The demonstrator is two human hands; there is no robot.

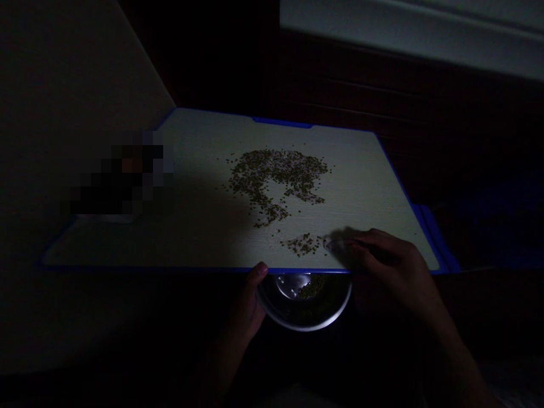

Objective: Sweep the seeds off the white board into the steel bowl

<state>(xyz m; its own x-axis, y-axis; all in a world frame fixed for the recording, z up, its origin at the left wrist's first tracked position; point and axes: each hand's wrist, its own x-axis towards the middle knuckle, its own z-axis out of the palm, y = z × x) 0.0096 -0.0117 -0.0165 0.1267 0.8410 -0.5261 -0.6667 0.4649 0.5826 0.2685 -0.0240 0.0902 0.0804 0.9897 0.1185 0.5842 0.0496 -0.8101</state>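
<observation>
Small greenish mung beans (pixel 276 164) lie spread on a pale board with a blue rim (pixel 361 204). A smaller cluster of beans (pixel 304 243) sits by the near edge. My right hand (pixel 391 260) is closed at the right of this cluster, pinching what looks like a spoon (pixel 334 245), its tip low over the board. Under the near edge is a metal bowl (pixel 306 327) with more beans inside; the board hides its far part. My left hand (pixel 253 309) grips the bowl's left side, thumb against the board's edge. Its other fingers are mostly hidden.
A blurred-out patch (pixel 123 175) covers something at the board's left. A pale wall or panel (pixel 76 73) rises at the left, and a white ledge (pixel 408 34) runs along the upper right. Dim blue material (pixel 501 215) shows at the right. The room is very dark.
</observation>
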